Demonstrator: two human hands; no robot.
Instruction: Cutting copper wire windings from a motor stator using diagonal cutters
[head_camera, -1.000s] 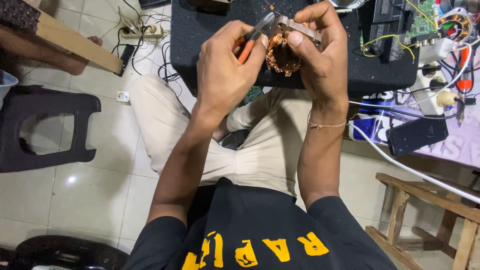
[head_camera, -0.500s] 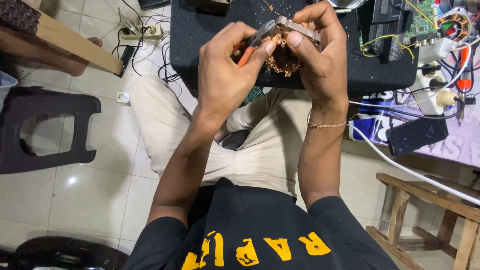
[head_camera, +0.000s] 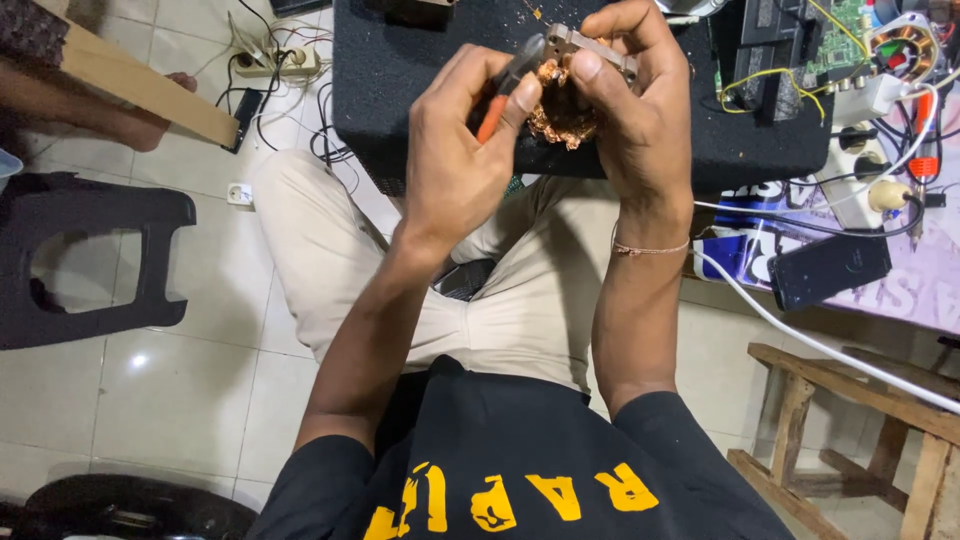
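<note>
My left hand (head_camera: 455, 160) grips small pliers with orange handles (head_camera: 503, 90), their dark jaws pointing up and right into a bundle of copper wire. My right hand (head_camera: 632, 110) holds a small motor part (head_camera: 570, 95): a grey metal frame on top with tangled copper winding under it. Both hands are raised close together over my lap, above a black padded surface (head_camera: 400, 80). A thin cord bracelet sits on my right wrist.
A black plastic stool (head_camera: 95, 265) stands on the tiled floor at left. A power strip with cables (head_camera: 275, 65) lies at the top left. At right are circuit boards, wires, a dark phone (head_camera: 830, 270), a white cable and a wooden stool (head_camera: 850, 420). Another person's leg shows at top left.
The pliers' jaws have shifted slightly closer into the copper winding. My hands otherwise stay in the same place.
</note>
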